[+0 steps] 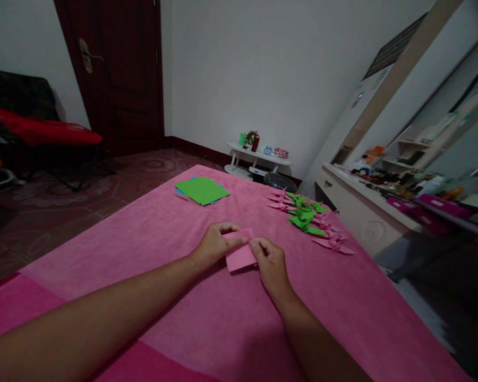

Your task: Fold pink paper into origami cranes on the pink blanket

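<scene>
A folded piece of pink paper is held between both hands, just above the pink cloth. My left hand grips its left and upper side, the thumb lying across the face and the fingers behind. At the right edge, my right hand pinches the paper between thumb and bent forefinger. The two thumbs nearly meet near the paper's upper right. Farther off on the cloth lies a stack of square sheets, green on top with blue showing beneath.
Folded paper cranes, green and pink, cluster on the cloth's right. A cluttered dressing table stands beyond them. A low white shelf is by the far wall. To the left are a red chair and a dark door.
</scene>
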The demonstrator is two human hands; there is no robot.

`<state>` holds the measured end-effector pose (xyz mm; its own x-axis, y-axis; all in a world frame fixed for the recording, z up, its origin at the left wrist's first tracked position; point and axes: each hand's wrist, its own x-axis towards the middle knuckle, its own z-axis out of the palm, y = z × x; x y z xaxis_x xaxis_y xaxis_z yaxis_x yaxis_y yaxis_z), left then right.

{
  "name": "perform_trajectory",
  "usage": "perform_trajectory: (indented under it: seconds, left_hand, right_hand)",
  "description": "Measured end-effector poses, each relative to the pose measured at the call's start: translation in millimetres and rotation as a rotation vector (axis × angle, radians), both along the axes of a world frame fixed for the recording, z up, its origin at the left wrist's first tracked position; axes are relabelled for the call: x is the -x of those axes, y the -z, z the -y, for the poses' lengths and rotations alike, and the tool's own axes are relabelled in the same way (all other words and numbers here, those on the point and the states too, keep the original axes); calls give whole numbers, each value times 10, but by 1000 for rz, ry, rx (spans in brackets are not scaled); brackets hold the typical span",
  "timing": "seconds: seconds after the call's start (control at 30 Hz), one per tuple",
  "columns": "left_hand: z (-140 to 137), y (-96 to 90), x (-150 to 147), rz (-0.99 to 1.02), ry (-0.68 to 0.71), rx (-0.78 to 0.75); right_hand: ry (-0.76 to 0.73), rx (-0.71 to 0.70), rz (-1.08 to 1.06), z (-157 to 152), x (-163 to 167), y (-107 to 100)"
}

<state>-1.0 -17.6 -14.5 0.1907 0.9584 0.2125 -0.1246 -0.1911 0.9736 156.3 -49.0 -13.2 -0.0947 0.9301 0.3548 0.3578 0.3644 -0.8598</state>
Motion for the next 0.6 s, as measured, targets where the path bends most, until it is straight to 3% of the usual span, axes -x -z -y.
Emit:
perform_trajectory:
  seconds: [0.37, 0.6]
  left_hand:
    - [2, -17, 7, 54, 222, 50]
    - [-78, -8, 83, -46, 203, 28]
  right_hand:
    - [-31, -128, 251, 15, -28, -15]
    - [-38, -156, 321, 16, -27, -25]
